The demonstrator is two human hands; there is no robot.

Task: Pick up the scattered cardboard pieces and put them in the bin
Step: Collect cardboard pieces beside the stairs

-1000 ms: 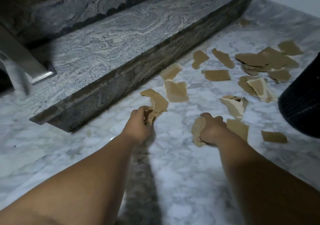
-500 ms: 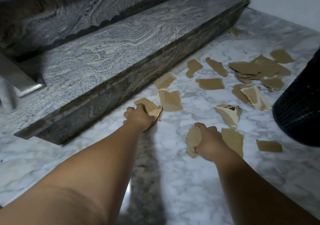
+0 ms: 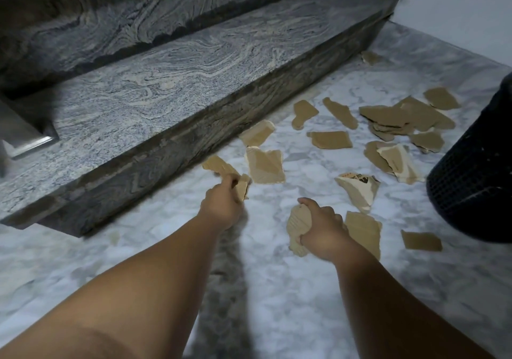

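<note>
Several torn brown cardboard pieces lie scattered on the white marble floor. My left hand grips a bent cardboard piece close to the stair's edge. My right hand is closed on a crumpled cardboard piece just above the floor. A flat piece lies beyond my left hand, a printed piece beyond my right. A pile of pieces sits further back. The dark mesh bin stands at the right edge, partly out of frame.
A grey veined stone step runs diagonally along the left, with a higher step behind it. A metal post base stands on the step at far left. A pale wall closes the back right corner.
My left hand has closed on the bent piece near the step and drawn it up off the floor. My right hand keeps hold of its crumpled piece. The view has shifted slightly.
</note>
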